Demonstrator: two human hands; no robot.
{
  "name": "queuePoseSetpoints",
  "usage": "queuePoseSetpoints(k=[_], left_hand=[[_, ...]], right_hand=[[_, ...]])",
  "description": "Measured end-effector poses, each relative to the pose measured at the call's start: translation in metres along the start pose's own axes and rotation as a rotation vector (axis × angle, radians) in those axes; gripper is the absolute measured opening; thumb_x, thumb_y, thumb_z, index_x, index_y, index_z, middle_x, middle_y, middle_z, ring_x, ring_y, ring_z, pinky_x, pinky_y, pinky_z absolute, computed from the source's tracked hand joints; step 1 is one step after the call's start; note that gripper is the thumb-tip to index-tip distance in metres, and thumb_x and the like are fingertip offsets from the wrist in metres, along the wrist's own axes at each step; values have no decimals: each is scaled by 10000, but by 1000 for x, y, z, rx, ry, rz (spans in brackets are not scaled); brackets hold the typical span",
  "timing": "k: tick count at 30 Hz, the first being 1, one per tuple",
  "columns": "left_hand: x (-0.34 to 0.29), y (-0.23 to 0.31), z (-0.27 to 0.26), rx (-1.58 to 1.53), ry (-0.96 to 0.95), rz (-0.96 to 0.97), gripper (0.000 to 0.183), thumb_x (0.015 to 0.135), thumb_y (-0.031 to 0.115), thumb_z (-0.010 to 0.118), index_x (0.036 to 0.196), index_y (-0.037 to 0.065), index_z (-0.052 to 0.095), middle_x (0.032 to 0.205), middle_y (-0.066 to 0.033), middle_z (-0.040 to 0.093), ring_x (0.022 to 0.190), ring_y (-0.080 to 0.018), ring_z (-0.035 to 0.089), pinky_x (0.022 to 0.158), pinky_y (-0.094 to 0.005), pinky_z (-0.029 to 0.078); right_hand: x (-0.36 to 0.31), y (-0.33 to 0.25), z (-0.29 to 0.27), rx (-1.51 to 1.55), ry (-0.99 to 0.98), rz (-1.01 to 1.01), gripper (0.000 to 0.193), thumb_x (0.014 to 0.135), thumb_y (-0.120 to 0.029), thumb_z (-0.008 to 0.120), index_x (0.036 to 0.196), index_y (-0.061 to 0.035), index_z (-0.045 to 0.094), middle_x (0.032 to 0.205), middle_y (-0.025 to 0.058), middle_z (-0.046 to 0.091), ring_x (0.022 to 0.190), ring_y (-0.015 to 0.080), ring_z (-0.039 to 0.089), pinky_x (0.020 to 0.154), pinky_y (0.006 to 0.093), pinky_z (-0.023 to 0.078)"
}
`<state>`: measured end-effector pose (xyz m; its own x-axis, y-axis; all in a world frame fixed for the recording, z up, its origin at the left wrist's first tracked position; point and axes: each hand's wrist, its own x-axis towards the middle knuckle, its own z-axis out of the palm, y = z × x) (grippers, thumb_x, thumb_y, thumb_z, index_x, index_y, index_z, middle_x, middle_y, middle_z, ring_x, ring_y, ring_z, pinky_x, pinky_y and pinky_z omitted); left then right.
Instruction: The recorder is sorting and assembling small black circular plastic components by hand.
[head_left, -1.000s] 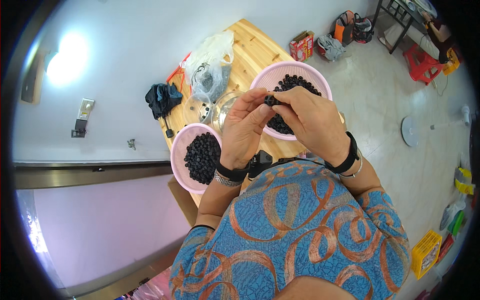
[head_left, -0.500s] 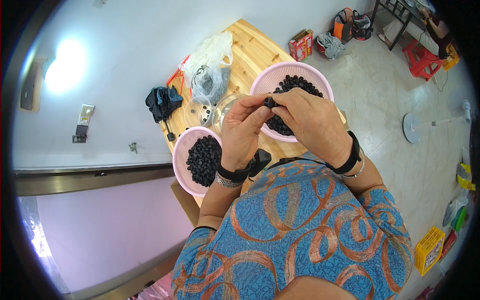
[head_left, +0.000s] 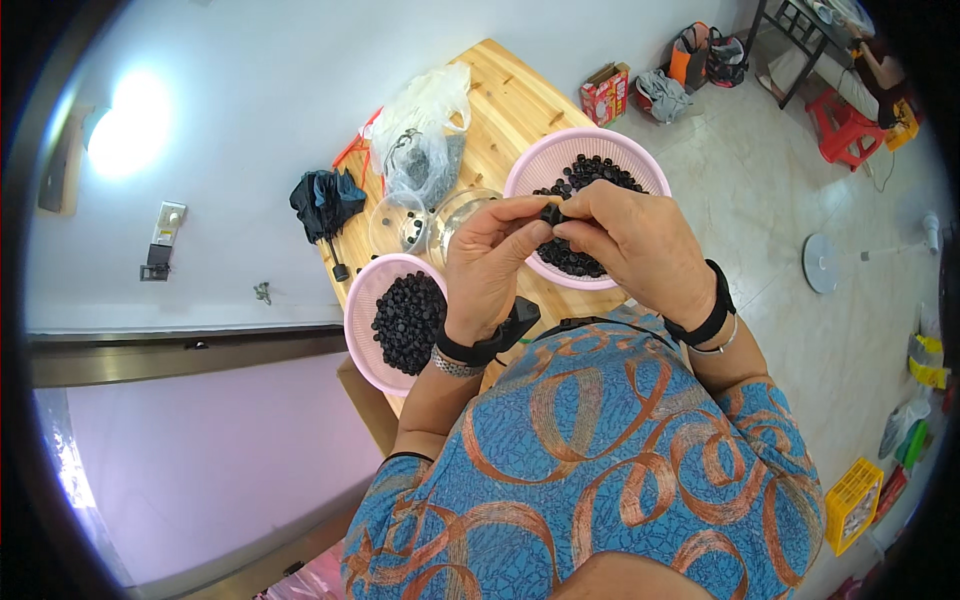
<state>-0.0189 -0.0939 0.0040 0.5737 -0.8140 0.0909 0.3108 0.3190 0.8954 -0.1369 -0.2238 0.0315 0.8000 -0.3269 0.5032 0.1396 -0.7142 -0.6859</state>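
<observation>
Between the fingertips of both hands is a small black round piece (head_left: 551,213), partly hidden by the fingers. My left hand (head_left: 480,265) pinches its left side with thumb and forefinger. From the other side, the thumb and fingers of my right hand (head_left: 645,245) close on it. Beneath them, a pink plastic basket (head_left: 648,158) holds loose small black pieces (head_left: 603,174). Beside my left wrist, a second pink basket (head_left: 357,340) carries a heap of similar black pieces (head_left: 408,325).
On the wooden table (head_left: 520,92) are a clear cup (head_left: 384,226) with a few small pieces, a clear bowl (head_left: 442,222), plastic bags (head_left: 425,112) and a folded black umbrella (head_left: 327,207). A wall borders the left side. Another person (head_left: 882,72) sits at the far right.
Both hands, still pinching the black piece, have shifted slightly right. The right hand has turned a little, and the piece shows at a different angle.
</observation>
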Motion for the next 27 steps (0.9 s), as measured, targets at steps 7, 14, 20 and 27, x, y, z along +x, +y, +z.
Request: queuePoseSetpoints(k=[7,14,20,27], left_hand=[[-3,1,-5,109,-7,-12,246,817,-41,582,1063,-37,579,999,-108,624,907,-144,597,820,-250,486],[-9,-1,-14,23,-108,-157,218,846,5,566,1061,-32,572,1019,-114,612,932,-159,591,834,-281,492],[-19,-4,-17,-53,-152,-215,215,859,5,543,1073,-2,572,1021,-98,617,947,-160,593,847,-301,490],[-29,-9,-10,-224,-80,-276,184,881,26,519,1056,13,573,1038,-92,606,928,-158,592,842,-307,492]], right_hand=[[1,1,3,-30,-48,-35,149,758,-123,639,817,-34,534,706,115,586,648,289,594,544,361,470],[12,7,-12,289,-232,143,231,702,-131,713,845,-24,566,561,66,543,502,182,538,473,286,403],[10,17,-10,236,-419,92,269,683,-208,745,815,-35,588,548,34,520,478,140,487,461,258,370],[3,26,-1,123,-406,-119,279,734,-305,695,779,-61,566,616,57,550,543,213,548,489,302,405]])
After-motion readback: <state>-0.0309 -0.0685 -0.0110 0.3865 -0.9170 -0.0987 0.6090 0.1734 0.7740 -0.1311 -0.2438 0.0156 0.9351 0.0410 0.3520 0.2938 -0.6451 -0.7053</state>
